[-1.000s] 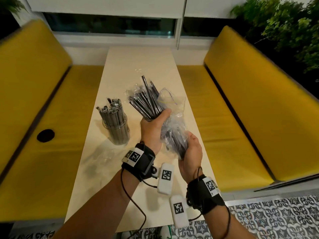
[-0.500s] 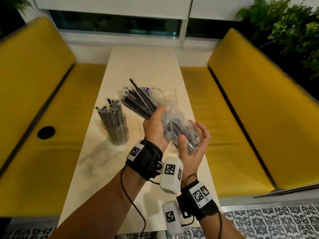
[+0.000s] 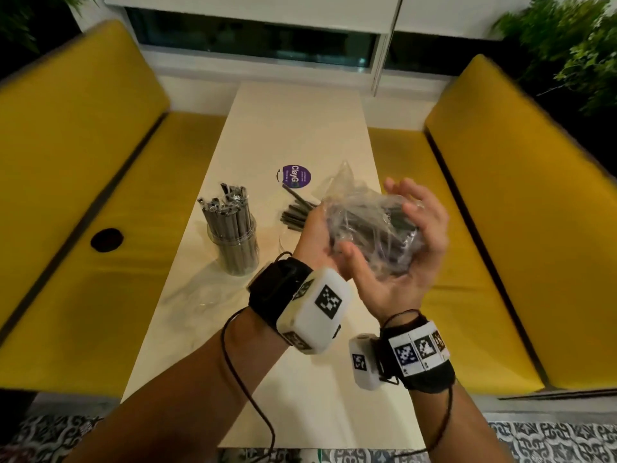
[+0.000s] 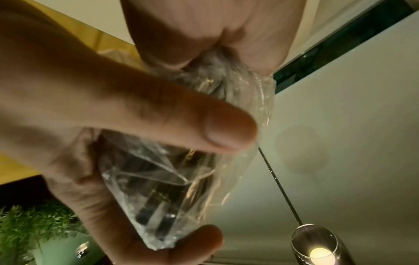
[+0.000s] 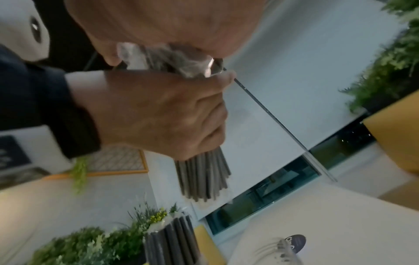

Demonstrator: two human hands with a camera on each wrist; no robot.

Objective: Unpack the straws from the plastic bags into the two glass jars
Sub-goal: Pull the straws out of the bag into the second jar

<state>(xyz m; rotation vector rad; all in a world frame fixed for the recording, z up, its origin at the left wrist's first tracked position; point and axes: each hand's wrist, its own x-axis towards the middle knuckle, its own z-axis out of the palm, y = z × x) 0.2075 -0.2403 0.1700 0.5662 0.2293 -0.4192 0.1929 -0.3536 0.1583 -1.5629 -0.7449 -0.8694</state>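
Observation:
My left hand [image 3: 314, 235] grips a bundle of dark straws [image 3: 295, 213] around its middle; their bare ends point left, almost level. A crumpled clear plastic bag [image 3: 364, 228] covers the other end of the bundle. My right hand [image 3: 400, 279] lies palm up under that end, thumb over the bag and fingers below it, as the left wrist view shows around the bag [image 4: 163, 188]. In the right wrist view the straws [image 5: 204, 175] stick out below the left hand [image 5: 158, 111]. A glass jar [image 3: 235, 242] packed with upright straws stands on the table, left of my hands.
The narrow cream table [image 3: 300, 128] runs away from me between two yellow benches [image 3: 83, 195] [image 3: 500, 228]. A round purple sticker [image 3: 295, 176] lies beyond the straws. Crinkled clear plastic [image 3: 203, 292] lies flat in front of the jar. The left bench has a dark round hole [image 3: 107, 239].
The bundle has tipped from nearly upright to almost level, its bare ends now pointing left. My right hand has turned palm up and cups the bag end.

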